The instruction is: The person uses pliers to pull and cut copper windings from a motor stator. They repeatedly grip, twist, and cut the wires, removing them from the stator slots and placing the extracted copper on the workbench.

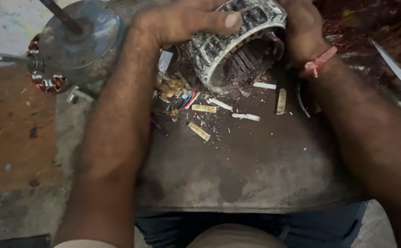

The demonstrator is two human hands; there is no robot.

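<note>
metal stator (237, 43) tilted, left hand (182, 20) over top, right hand (303, 27) bracing side

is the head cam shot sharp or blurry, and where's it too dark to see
Head view: left hand and forearm smeared by motion blur; motor stator and slot wedges fairly sharp; right hand dim; top-right corner behind the scissors sinks into shadow; no glare.

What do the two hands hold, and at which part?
Both hands, left hand and right hand, hold the metal motor core by its outer rim, on opposite sides.
</note>
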